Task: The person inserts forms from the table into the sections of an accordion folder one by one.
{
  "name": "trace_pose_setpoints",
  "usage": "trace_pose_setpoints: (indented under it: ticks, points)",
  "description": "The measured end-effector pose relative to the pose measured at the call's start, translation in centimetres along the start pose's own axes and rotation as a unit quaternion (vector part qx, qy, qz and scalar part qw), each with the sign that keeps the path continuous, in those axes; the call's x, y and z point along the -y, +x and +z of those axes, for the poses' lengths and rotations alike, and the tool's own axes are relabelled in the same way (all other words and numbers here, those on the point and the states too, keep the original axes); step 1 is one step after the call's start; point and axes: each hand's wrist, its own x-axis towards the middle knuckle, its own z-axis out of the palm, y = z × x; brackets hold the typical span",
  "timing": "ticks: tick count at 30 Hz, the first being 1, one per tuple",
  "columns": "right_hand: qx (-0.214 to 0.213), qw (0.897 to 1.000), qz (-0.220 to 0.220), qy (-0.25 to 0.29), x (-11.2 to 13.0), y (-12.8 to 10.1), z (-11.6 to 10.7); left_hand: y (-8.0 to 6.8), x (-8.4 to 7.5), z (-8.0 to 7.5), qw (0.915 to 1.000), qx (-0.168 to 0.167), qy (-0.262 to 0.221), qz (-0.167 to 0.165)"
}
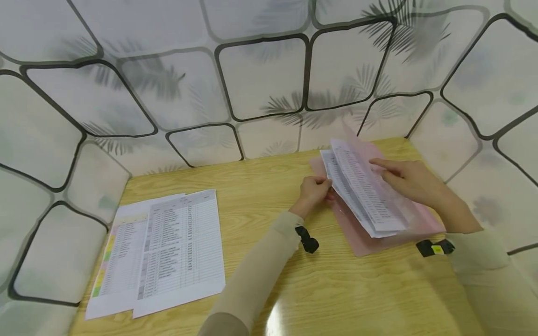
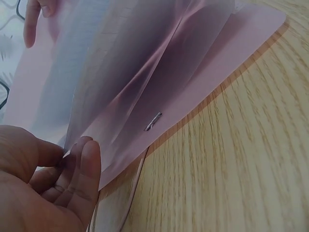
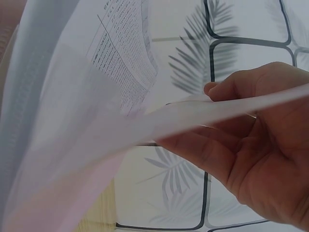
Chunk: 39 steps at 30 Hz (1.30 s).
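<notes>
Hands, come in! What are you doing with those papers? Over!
Left hand pinches the pink folder edge. Right hand lifts the printed sheets. Nothing in the way.

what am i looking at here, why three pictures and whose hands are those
No machine here: a person works with bare hands and wears three cameras. The big picture comes from the head, looking down at a wooden table. The other two come from cameras strapped to each wrist. The left hand pinches the edge of a pink folder that lies open on the table. The right hand holds up printed sheets inside it; in the right wrist view a sheet runs between thumb and fingers. To the left lie two more printed pages, flat and overlapping.
</notes>
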Motion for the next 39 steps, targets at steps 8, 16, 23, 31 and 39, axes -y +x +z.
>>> trace_pose_setpoints:
  ticks: [8,16,23,31,39]
  points:
    - [-0.001,1.0,-0.001,0.006,0.47,0.05,0.28,0.67,0.13,0.09,0.9991,-0.003,0.041,-0.004]
    - [-0.005,1.0,-0.01,0.011,0.76,-0.13,0.46,0.75,0.11,0.14,0.9953,-0.015,0.094,0.016]
    - [-0.009,1.0,-0.016,0.018,0.81,-0.34,0.68,0.18,0.06,-0.13,0.9888,-0.032,0.139,0.045]
    - [-0.004,1.0,-0.008,0.012,0.88,-0.45,0.56,0.29,0.22,-0.28,0.9831,-0.038,0.171,0.053]
    - [-0.011,1.0,-0.012,0.003,0.88,-0.43,0.56,0.21,0.14,-0.26,0.9811,-0.045,0.176,0.067]
